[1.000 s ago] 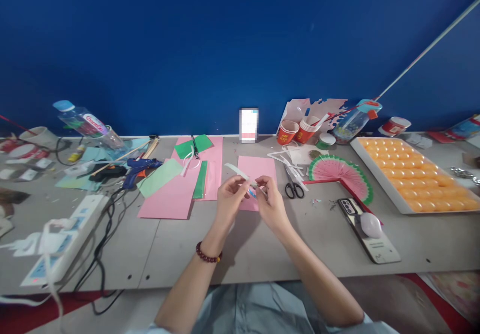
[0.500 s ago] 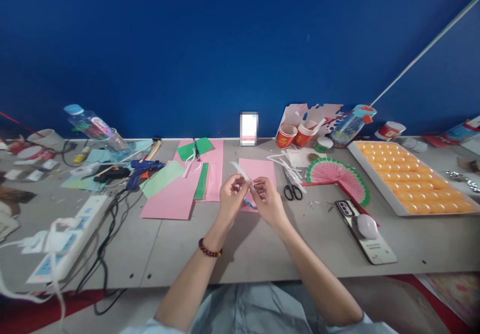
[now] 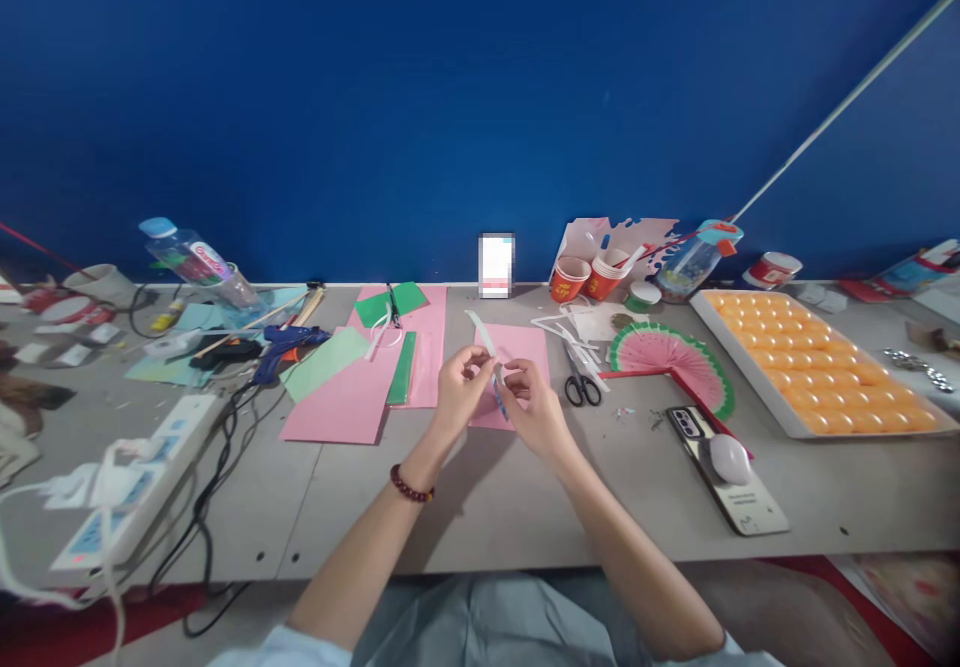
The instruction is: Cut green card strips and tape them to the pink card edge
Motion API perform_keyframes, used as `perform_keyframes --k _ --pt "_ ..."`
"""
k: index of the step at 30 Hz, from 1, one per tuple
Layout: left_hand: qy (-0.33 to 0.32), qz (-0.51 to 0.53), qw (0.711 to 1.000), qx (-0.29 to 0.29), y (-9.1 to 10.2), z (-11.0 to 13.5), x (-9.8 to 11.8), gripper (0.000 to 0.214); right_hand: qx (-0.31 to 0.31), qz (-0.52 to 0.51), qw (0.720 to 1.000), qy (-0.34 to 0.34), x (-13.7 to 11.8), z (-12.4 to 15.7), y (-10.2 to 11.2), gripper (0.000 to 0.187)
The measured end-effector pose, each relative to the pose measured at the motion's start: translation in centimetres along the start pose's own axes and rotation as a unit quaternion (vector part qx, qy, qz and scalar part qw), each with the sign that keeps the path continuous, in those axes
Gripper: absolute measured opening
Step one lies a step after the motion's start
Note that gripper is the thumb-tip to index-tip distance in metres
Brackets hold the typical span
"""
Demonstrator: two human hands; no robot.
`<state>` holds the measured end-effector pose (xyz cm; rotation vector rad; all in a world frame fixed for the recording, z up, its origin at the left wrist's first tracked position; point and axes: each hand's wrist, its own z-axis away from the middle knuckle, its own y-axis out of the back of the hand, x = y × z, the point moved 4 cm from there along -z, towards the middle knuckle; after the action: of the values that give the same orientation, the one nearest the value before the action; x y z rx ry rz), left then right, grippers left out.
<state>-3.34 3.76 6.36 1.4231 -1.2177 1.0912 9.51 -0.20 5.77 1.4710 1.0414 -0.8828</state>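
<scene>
Over a pink sheet of paper (image 3: 525,342), my two hands meet around a narrow whitish strip (image 3: 480,329). Its free end sticks up and away from me. My left hand (image 3: 461,392), with a dark bead bracelet at the wrist, pinches the strip between thumb and fingers. Just beside it, the fingertips of my right hand (image 3: 536,402) close on the strip's lower part. A blue-patterned piece (image 3: 501,402) hangs below the fingers, partly hidden; I cannot tell if it is one with the strip. Black-handled scissors (image 3: 583,388) lie right of my right hand.
Pink and green papers (image 3: 341,402) and a blue glue gun (image 3: 289,347) lie left. On the right are a watermelon-patterned paper fan (image 3: 667,352), a phone (image 3: 750,507) and a tray of orange balls (image 3: 817,357). Red paper cups (image 3: 571,279) stand behind. A power strip (image 3: 142,482) sits front left.
The strip now stands more upright, and the blue-patterned piece hangs more steeply below my fingers. Both hands keep their pinch in nearly the same place. The view has tilted slightly.
</scene>
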Motion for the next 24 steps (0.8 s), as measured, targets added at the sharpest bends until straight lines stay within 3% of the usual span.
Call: perform_keyframes --k 3,7,11,16,19,24 --pt "0.009 0.001 1.000 -0.024 -0.5 -0.5 -0.5 0.018 -0.036 0.149 0.988 0.019 -1.5 0.6 1.6 0.024" --pt "-0.001 -0.014 0.999 -0.052 -0.9 -1.1 -0.6 0.015 -0.006 0.308 0.951 0.007 -2.1 1.1 5.3 0.024" --pt "-0.064 -0.065 0.993 -0.079 -0.7 -1.2 0.5 0.012 0.041 0.382 0.921 -0.060 1.1 0.9 8.5 0.021" --pt "-0.097 -0.090 0.985 -0.115 -0.5 -1.4 1.6 0.011 0.017 0.438 0.893 -0.098 5.1 0.3 10.0 0.022" --pt "-0.121 -0.104 0.976 -0.150 -0.6 -1.6 2.1 0.010 0.000 0.447 0.885 -0.128 5.9 -0.1 10.4 0.020" --pt "-0.124 -0.122 0.964 -0.200 -0.7 -2.5 2.2 0.009 0.000 0.498 0.848 -0.181 6.2 -0.4 11.4 0.020"
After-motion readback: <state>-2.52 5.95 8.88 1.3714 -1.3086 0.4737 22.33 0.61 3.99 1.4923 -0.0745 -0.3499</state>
